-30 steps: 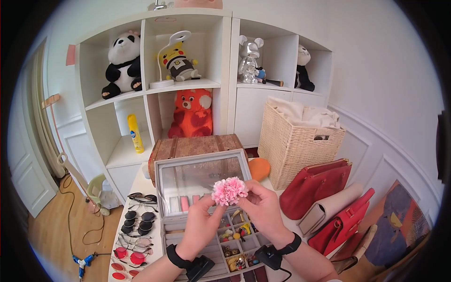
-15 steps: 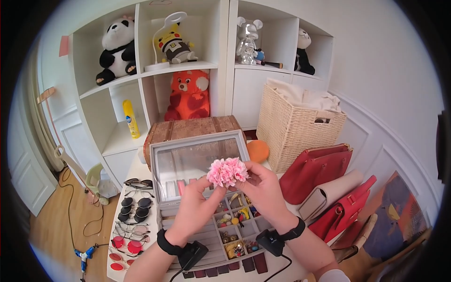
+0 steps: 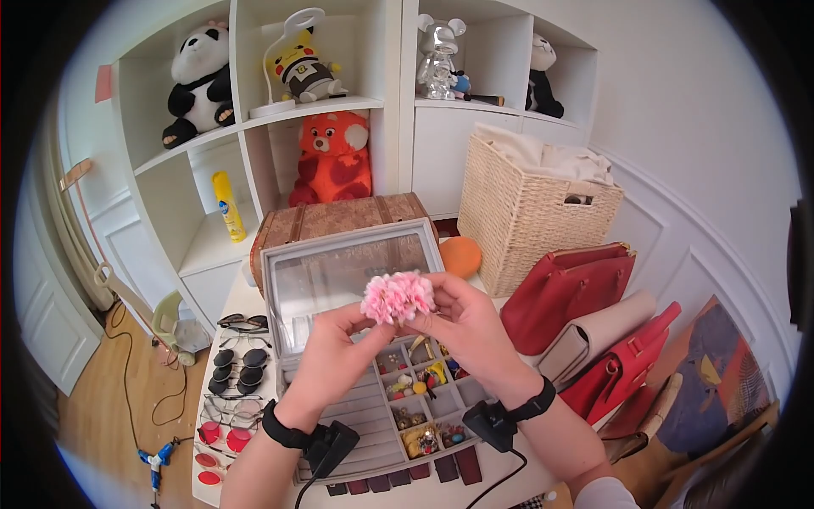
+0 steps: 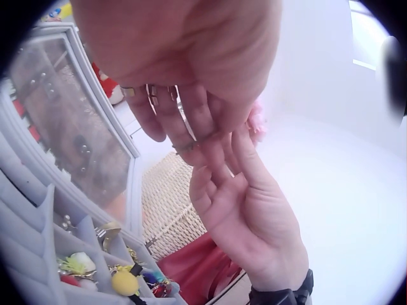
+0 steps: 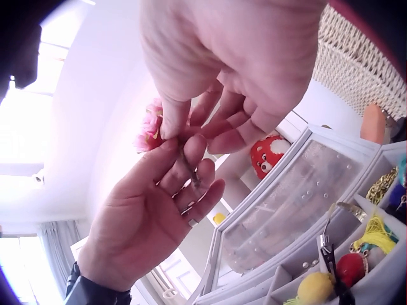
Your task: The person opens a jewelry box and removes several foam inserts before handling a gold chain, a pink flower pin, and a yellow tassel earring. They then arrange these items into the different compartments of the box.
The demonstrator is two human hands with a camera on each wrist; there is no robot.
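Pink flower cluster (image 3: pixel 397 297), one, pinched narrowly at its underside by left hand (image 3: pixel 333 356) and right hand (image 3: pixel 466 327). Location: raised over jewellery box (image 3: pixel 339 424), before open lid's (image 3: pixel 309 273) lower right corner. Change: view dips, grip unaltered; handling apparently continues. Behind: brown trunk (image 3: pixel 339 216).
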